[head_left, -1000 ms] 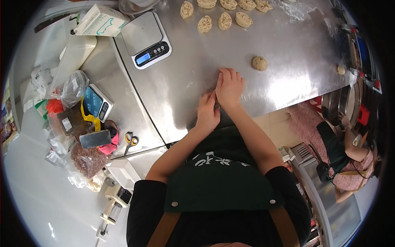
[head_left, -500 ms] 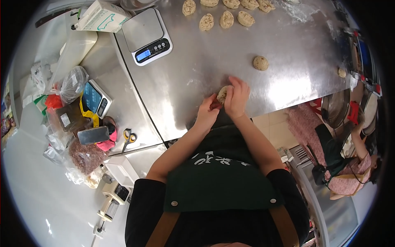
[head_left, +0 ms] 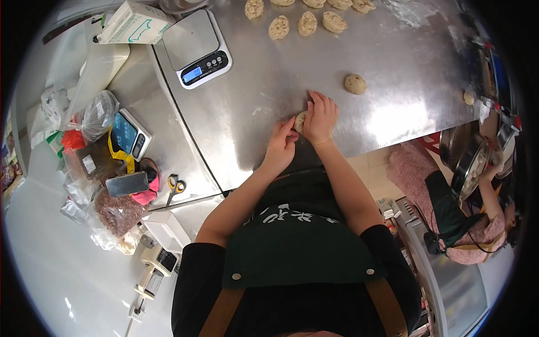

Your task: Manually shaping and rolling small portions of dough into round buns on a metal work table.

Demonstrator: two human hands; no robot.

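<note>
Between my two hands, at the near edge of the steel table, is a piece of speckled dough (head_left: 300, 122), mostly hidden by the fingers. My left hand (head_left: 282, 145) has its fingers bent and presses the dough's left side with the fingertips. Cupped over its right side is my right hand (head_left: 321, 119), its fingers held together and pointing away from me. A rounded dough ball (head_left: 355, 84) rests on the table beyond my right hand. Farther off, several split oval dough pieces (head_left: 307, 23) lie in rows.
A white kitchen scale (head_left: 205, 70) stands at the far left; a second scale (head_left: 138, 147), scissors (head_left: 176, 188), a phone (head_left: 127, 184) and bags crowd the left counter. A tiny dough bit (head_left: 468, 98) lies far right. Another person (head_left: 471, 224) handles a round pan (head_left: 470, 168) at right.
My right hand has shifted slightly away and left over the dough, covering more of it. My left fingers have closed in on its side. At right, the other person's pan has moved.
</note>
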